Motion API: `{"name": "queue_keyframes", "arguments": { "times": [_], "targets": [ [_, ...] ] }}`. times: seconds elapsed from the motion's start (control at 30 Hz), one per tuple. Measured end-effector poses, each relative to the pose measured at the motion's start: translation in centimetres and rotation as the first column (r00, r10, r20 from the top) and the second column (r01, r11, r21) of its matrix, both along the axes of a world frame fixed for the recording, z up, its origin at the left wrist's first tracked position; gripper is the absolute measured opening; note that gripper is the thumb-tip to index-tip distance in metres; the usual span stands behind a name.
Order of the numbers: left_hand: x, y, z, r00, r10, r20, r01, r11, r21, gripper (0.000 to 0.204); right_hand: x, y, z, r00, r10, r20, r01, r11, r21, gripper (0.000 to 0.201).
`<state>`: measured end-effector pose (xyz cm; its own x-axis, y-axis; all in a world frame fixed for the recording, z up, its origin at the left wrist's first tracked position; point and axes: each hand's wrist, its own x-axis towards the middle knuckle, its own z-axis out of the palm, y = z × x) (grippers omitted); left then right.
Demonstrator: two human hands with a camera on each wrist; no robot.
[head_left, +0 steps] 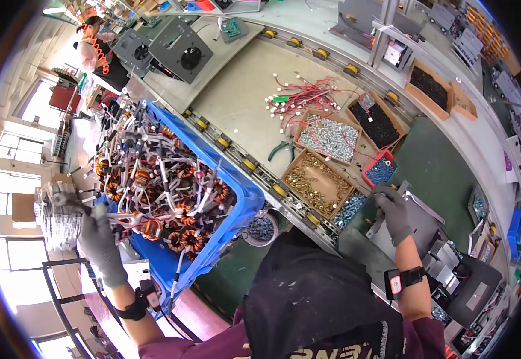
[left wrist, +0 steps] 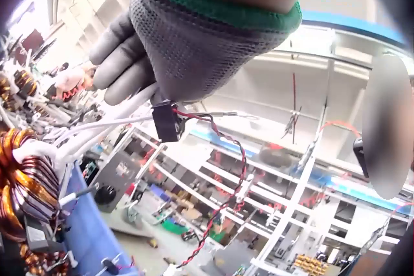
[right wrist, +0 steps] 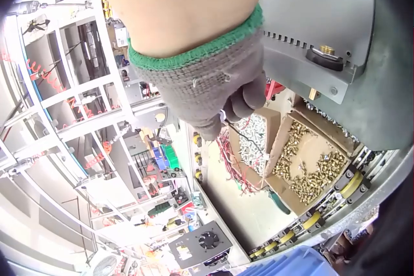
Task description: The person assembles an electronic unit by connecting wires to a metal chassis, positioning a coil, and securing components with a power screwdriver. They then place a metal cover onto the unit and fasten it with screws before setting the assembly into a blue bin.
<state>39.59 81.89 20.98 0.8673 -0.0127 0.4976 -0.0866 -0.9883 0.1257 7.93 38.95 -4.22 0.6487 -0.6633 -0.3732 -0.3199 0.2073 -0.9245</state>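
Note:
My gloved left hand (head_left: 100,242) is raised at the left edge of the blue crate. In the left wrist view, the left hand (left wrist: 194,49) grips white-sleeved leads (left wrist: 132,104) running to a copper-wound coil (left wrist: 29,182). A small black block (left wrist: 167,122) with a twisted red-and-black wire (left wrist: 242,166) hangs right at that hand; the thumb is hidden. My gloved right hand (head_left: 391,214) is beside the screw boxes. Its curled fingers (right wrist: 242,102) pinch a thin dark wire (right wrist: 246,135) with a small white end.
The blue crate (head_left: 245,194) is heaped with coils and leads. On the bench lie red wires with white connectors (head_left: 305,99), pliers (head_left: 279,149), a box of silver screws (head_left: 329,137) and a box of brass screws (head_left: 314,182). Another person (head_left: 96,54) stands far left.

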Motion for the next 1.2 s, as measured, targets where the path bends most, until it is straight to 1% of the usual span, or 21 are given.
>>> {"name": "queue_keyframes", "arguments": {
  "times": [0.03, 0.07, 0.13, 0.2, 0.23, 0.33, 0.4, 0.43, 0.47, 0.53, 0.57, 0.6, 0.63, 0.67, 0.73, 0.8, 0.87, 0.9, 0.97, 1.07, 1.2],
  "targets": [
    [-0.2, -0.3, 0.8, 0.973, -0.183, 0.143, 0.206, 0.964, -0.167, 0.038, -0.6, -0.4, -0.7, 0.999, -0.035, 0.006, 0.035, 0.999, -0.039, 0.024],
    [-0.8, -0.9, 2.6, 0.985, -0.107, 0.135, 0.157, 0.880, -0.449, 0.034, -0.2, -0.3, -1.4, 0.999, -0.045, 0.025, 0.046, 0.997, -0.068, 0.024],
    [0.2, 0.1, 5.1, 0.840, -0.023, 0.542, 0.310, 0.840, -0.446, 0.031, 0.5, 0.1, 1.0, 1.000, -0.007, 0.014, 0.007, 1.000, -0.028, 0.024],
    [1.1, -1.2, 6.0, 0.750, -0.155, 0.643, 0.546, 0.693, -0.470, 0.031, 0.5, 0.2, 0.4, 1.000, 0.000, 0.014, 0.000, 1.000, -0.015, 0.023],
    [1.8, -2.1, 5.3, 0.794, -0.180, 0.580, 0.551, 0.614, -0.565, 0.030, 0.8, 0.5, 0.6, 0.999, 0.028, 0.035, -0.027, 1.000, -0.008, 0.023],
    [2.2, -6.4, 3.1, 0.798, -0.394, 0.456, 0.569, 0.240, -0.787, 0.030, 1.3, 0.4, 1.2, 1.000, 0.000, -0.002, 0.000, 0.999, 0.052, 0.024],
    [3.1, -8.8, 2.8, 0.669, -0.524, 0.526, 0.561, -0.107, -0.821, 0.032, 1.2, 0.2, 1.6, 0.997, 0.055, 0.063, -0.056, 0.998, 0.014, 0.024],
    [3.1, -10.9, 3.0, 0.694, -0.508, 0.511, 0.589, -0.007, -0.808, 0.033, 1.2, 0.0, 2.1, 0.996, 0.042, 0.073, -0.043, 0.999, 0.010, 0.024],
    [3.7, -12.1, 3.0, 0.593, -0.583, 0.556, 0.655, -0.053, -0.754, 0.032, 1.4, -0.1, 2.8, 0.994, 0.024, 0.103, -0.026, 1.000, 0.013, 0.024],
    [2.8, -16.3, 4.7, 0.604, -0.675, 0.424, 0.580, 0.007, -0.815, 0.035, 1.7, -0.1, 4.1, 0.987, -0.026, 0.160, 0.024, 1.000, 0.009, 0.025],
    [2.9, -18.4, 4.9, 0.565, -0.730, 0.384, 0.505, -0.061, -0.861, 0.039, 1.8, -0.2, 4.7, 0.974, -0.072, 0.214, 0.069, 0.997, 0.020, 0.025],
    [3.0, -20.3, 4.7, 0.510, -0.807, 0.298, 0.624, 0.108, -0.774, 0.041, 1.6, -0.1, 5.6, 0.958, -0.125, 0.259, 0.121, 0.992, 0.032, 0.026],
    [0.6, -23.3, 5.1, 0.439, -0.883, 0.164, 0.483, 0.077, -0.872, 0.044, 1.8, 0.1, 7.2, 0.939, -0.142, 0.315, 0.135, 0.990, 0.043, 0.027],
    [-0.2, -25.4, 4.3, 0.353, -0.928, 0.118, 0.539, 0.098, -0.837, 0.039, 1.8, 0.1, 8.7, 0.930, -0.201, 0.307, 0.200, 0.979, 0.032, 0.027],
    [-2.9, -29.4, 3.1, 0.011, -0.993, -0.115, 0.469, 0.107, -0.877, 0.037, 1.1, -0.2, 11.4, 0.927, -0.181, 0.328, 0.185, 0.983, 0.017, 0.028],
    [-5.1, -33.3, 0.3, -0.226, -0.948, -0.226, 0.649, 0.027, -0.760, 0.045, 0.3, -0.7, 13.2, 0.891, -0.271, 0.364, 0.285, 0.958, 0.015, 0.026],
    [-7.6, -36.2, -3.3, -0.375, -0.890, -0.258, 0.722, -0.106, -0.683, 0.047, -0.7, -1.7, 14.7, 0.858, -0.338, 0.388, 0.393, 0.917, -0.070, 0.026],
    [-9.2, -37.1, -3.3, -0.433, -0.827, -0.358, 0.739, -0.098, -0.666, 0.045, -1.2, -2.4, 15.1, 0.826, -0.394, 0.404, 0.452, 0.890, -0.055, 0.027],
    [-11.1, -38.5, -5.5, -0.503, -0.763, -0.406, 0.749, -0.151, -0.645, 0.033, -2.0, -3.6, 15.5, 0.772, -0.495, 0.400, 0.553, 0.833, -0.035, 0.027],
    [-12.4, -40.1, -8.5, -0.565, -0.701, -0.435, 0.748, -0.213, -0.628, 0.026, -2.8, -4.6, 15.0, 0.768, -0.486, 0.416, 0.500, 0.862, 0.085, 0.030],
    [-12.5, -41.3, -10.3, -0.595, -0.658, -0.461, 0.766, -0.291, -0.573, 0.022, -3.1, -4.9, 13.3, 0.709, -0.432, 0.557, 0.296, 0.900, 0.320, 0.036]
  ]
}}
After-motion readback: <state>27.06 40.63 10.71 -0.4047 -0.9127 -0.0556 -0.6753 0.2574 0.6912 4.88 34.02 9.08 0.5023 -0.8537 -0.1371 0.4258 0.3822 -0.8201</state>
